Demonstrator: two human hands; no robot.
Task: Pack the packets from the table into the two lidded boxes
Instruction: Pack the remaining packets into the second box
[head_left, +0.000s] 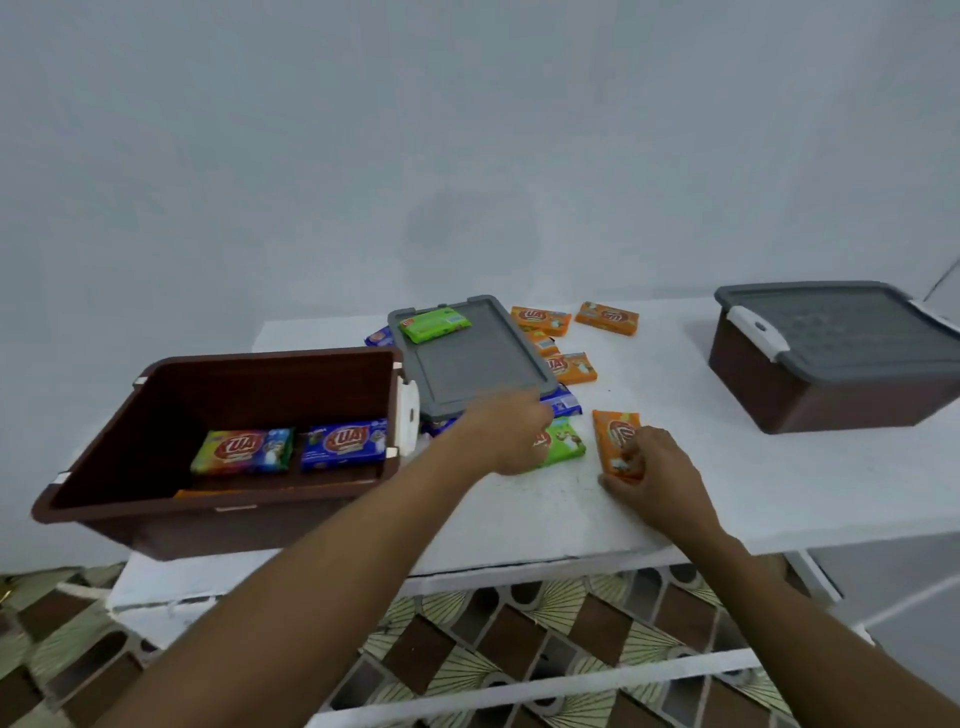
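An open brown box (156, 410) stands at the table's left with a multicoloured packet (241, 449) and a blue packet (344, 444) inside. Its grey lid (483, 369) lies beside it, a green packet (435, 323) on top. My left hand (506, 436) reaches over a green packet (563, 447) near the lid's front edge; its fingers are hidden, so the grip is unclear. My right hand (649, 475) pinches the near end of an orange packet (615, 434) lying on the table. Several orange packets (605, 317) and a blue packet (563, 402) lie farther back.
A second brown box with its grey lid (831, 325) closed and a white latch stands at the right on the white table (727, 483). The table's front edge runs just below my wrists. Patterned floor tiles show below. A white wall is behind.
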